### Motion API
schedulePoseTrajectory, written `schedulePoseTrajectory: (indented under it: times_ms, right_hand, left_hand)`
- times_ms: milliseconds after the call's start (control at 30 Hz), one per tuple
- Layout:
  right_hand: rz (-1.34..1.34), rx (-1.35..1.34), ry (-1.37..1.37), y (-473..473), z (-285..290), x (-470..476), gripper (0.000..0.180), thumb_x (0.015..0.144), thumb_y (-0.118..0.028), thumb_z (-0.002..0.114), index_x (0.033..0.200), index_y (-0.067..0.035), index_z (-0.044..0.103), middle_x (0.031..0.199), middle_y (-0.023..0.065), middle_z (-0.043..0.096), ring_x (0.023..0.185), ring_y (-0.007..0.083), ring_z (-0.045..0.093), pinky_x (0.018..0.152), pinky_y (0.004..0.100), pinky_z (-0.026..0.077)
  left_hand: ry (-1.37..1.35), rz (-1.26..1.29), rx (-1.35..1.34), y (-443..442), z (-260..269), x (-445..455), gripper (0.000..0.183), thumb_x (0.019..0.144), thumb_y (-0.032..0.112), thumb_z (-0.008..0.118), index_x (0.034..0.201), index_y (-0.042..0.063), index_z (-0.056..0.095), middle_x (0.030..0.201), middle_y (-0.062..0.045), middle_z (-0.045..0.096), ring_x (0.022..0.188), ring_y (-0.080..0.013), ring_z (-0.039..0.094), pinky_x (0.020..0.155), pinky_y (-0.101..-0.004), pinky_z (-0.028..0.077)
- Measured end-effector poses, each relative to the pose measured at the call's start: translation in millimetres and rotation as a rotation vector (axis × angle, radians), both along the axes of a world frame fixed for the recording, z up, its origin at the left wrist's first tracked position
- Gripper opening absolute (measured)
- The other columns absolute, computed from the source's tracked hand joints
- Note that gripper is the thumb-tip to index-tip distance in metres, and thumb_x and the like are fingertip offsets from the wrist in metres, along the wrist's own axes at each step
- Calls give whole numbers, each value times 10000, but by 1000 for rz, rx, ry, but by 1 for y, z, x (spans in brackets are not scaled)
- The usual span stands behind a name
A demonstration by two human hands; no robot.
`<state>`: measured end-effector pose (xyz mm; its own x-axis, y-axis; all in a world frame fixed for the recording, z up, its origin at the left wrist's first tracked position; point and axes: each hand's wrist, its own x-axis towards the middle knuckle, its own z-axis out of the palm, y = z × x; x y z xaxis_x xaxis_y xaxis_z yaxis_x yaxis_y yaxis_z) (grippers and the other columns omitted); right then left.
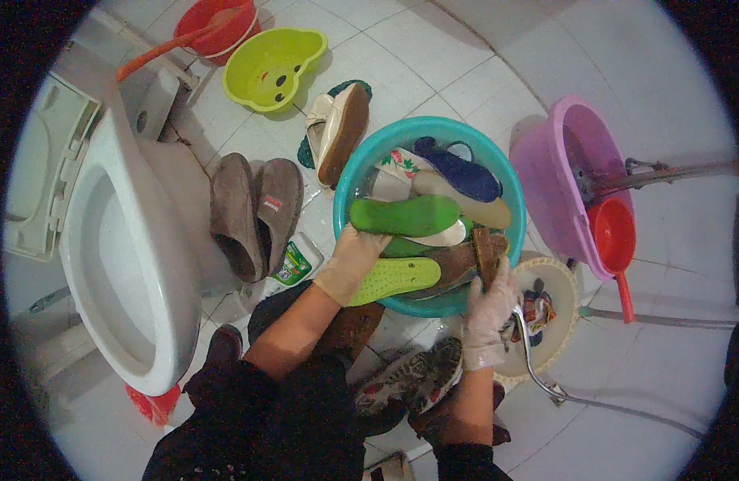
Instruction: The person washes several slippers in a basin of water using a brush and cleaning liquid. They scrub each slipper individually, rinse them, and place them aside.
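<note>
My left hand (351, 261), in a thin translucent glove, grips the heel end of a green insole (405, 216) at the left side of a teal plastic basin (345, 180). A light green dotted insole (399, 279) lies just under that hand. My right hand (492, 300), gloved too, is closed around a brown scrubbing brush (485, 252) at the basin's lower right rim; its bristles are hidden. In the basin lie a dark blue insole (465, 171), a beige insole (489, 211), a brown insole (456, 264) and a flowered piece (399, 162).
Left are grey-brown slippers (279, 207), a bottle (306, 249) and a toilet (186, 288). Pale shoes (345, 129) and a yellow-green basin (255, 78) stand behind. A pink tub (544, 186) with a red dipper (613, 234), a cream basin (556, 349) and a shower hose (598, 403) are right.
</note>
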<state>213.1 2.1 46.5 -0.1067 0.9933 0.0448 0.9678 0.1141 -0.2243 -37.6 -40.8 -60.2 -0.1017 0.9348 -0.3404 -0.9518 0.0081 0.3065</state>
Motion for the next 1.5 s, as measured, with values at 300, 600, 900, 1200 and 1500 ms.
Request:
schedulePoseTrajectory:
  times_ms: [300, 600, 900, 1200, 1500]
  right_hand:
    - [-101, -320, -13, 7, 7, 26, 695, 774, -40, 668, 1428, -128, 450, 1313, 249, 527, 1062, 397, 605, 910, 436, 508]
    - [289, -187, 570, -22, -37, -58, 477, 902, -210, 608, 1373, -190, 534, 1145, 165, 647, 987, 349, 640, 860, 426, 523]
    - [186, -163, 34, 45, -45, -14, 427, 904, -243, 604, 1328, -212, 572, 947, 186, 643, 839, 364, 638, 728, 465, 530]
    - [-152, -218, 719, -2, -34, 3, 431, 960, -152, 591, 1376, -61, 522, 1243, 152, 627, 1090, 178, 600, 932, 294, 459]
    - [-372, -252, 1126, -29, -50, 32, 466, 980, -148, 570, 1423, -50, 463, 1187, 76, 616, 987, 125, 567, 857, 256, 463]
  left_hand:
    - [-253, -50, -175, -27, 30, -28, 475, 1022, 382, 361, 1355, 49, 427, 1353, -136, 499, 1337, -282, 388, 1150, -430, 248]
    - [-40, 143, -447, 34, 3, -7, 449, 1027, 393, 421, 1315, 51, 460, 1323, -151, 530, 1213, -299, 524, 1053, -489, 413]
    - [183, 152, -678, 30, -30, 0, 381, 1016, 309, 490, 1267, 23, 502, 1245, -148, 569, 1062, -290, 591, 915, -452, 517]
    - [1475, -972, -782, 4, 106, -21, 744, 951, 607, 433, 665, -33, 683, 658, -179, 671, 677, -307, 682, 629, -403, 536]
    - [1855, -234, 42, 21, 159, 23, 480, 882, 442, 618, 1168, 57, 653, 904, -177, 694, 793, -355, 664, 710, -434, 522]
